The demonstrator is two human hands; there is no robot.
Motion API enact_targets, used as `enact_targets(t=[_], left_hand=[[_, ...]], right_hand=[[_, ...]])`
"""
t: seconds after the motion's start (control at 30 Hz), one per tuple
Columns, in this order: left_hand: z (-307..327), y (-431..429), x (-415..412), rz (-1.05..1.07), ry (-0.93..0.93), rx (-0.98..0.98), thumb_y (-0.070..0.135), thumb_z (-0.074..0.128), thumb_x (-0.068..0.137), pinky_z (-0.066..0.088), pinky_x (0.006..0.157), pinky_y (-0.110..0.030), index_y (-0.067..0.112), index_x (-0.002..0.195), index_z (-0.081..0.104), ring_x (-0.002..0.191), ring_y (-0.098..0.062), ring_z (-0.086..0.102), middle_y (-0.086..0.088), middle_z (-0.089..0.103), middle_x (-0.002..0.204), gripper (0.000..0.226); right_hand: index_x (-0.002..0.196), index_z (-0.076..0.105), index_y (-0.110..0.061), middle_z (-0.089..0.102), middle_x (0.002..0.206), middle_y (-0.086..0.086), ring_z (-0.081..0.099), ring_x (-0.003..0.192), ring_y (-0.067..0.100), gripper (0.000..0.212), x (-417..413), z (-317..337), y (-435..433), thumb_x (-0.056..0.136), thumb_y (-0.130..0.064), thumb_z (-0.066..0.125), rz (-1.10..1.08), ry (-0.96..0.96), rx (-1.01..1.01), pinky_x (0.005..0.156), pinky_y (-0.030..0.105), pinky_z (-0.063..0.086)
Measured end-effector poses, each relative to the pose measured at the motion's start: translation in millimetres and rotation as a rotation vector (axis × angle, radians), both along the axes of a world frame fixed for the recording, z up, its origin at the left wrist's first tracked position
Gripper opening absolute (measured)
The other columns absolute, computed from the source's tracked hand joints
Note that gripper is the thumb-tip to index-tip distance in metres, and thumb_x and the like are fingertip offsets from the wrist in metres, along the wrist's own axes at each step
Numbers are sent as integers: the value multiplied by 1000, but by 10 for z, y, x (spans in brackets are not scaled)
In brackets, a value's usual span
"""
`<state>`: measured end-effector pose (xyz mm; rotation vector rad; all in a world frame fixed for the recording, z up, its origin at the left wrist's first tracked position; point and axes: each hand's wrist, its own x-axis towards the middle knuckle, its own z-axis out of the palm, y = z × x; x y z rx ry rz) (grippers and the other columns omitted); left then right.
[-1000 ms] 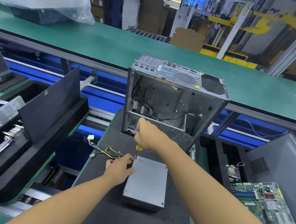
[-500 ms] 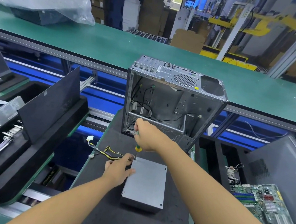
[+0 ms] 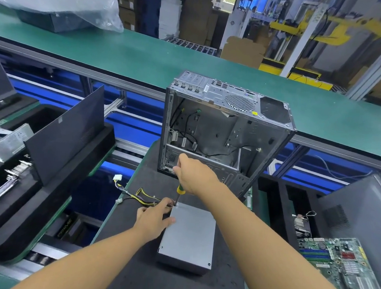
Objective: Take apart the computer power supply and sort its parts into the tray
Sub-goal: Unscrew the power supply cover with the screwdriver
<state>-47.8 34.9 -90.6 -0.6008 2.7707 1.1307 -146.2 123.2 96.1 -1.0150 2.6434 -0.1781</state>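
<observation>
With the power supply as the centre of the clock: at 9 o'clock a black foam tray [image 3: 10, 217] holds a dark panel [image 3: 66, 135] standing on edge. A small silver unit [image 3: 14, 140] and a metal bracket [image 3: 1, 189] sit in the compartments at the tray's far left.

Nearer in, at 10 o'clock, a cable bundle [image 3: 140, 197] of yellow and black wires with white plugs runs over the left edge of the dark tabletop [image 3: 143, 283] to the box's far-left corner. The left hand [image 3: 155, 216] rests on that corner. Its thumb lies flat on the lid and its fingers are fairly straight over the wires, curled round nothing that shows.

The power supply [image 3: 190, 237], a plain grey metal box with its lid on, lies flat on the tabletop in the lower middle of the view, outside any tray. The right hand [image 3: 194, 176] comes in from 5 o'clock and is wrapped round the handle of a yellow-and-green screwdriver [image 3: 178, 193]. The screwdriver is held nearly upright, its tip down at the lid's far-left corner, just beside the left fingertips.

At 12 o'clock, just beyond the hands, an open computer case [image 3: 226, 128] stands upright with loose black leads hanging inside. Behind it a green conveyor belt [image 3: 146, 57] crosses the view. At 3 o'clock a green motherboard [image 3: 345, 274] lies by a grey panel [image 3: 365, 215].
</observation>
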Motion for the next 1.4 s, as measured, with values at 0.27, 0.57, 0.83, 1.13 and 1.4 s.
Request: enact_targets(t=[0.27,0.57,0.83,1.13,1.4], left_hand=[[31,-42,-17,-28,-18,-10,45,60,96,17,105,-35,47,114,38,127,-7,51,16,64,129,29],[30,-39,-23,-33,-11,-32,44,60,95,15,95,-30,41,114,40,124,-6,52,16,64,127,28],[-34,-51,-47,-32,-63,-46,51,54,98,14,107,-32,40,154,24,141,-5,37,17,54,144,65],[-22,-119,-118,-166,-117,-155,52,47,100,11,111,-34,40,148,40,150,-2,15,14,53,145,49],[8,-115,-119,-181,-137,-167,50,45,102,11,114,-37,45,146,39,151,-3,15,17,50,148,46]], right_hand=[[113,45,-18,60,111,6,49,105,31,28,18,109,20,88,-7,46,11,-176,10,87,47,49],[120,36,-12,46,116,15,43,83,31,28,59,-15,28,105,-36,39,-13,98,118,68,41,35],[119,40,-10,48,113,13,40,92,32,27,74,3,-3,93,-2,44,-8,25,7,74,43,38],[123,39,-10,43,108,11,43,82,30,29,106,-44,-1,101,-27,50,12,149,98,65,41,35],[99,33,-11,40,93,9,45,86,31,22,68,-44,-12,93,-4,53,-61,32,-8,68,39,33]])
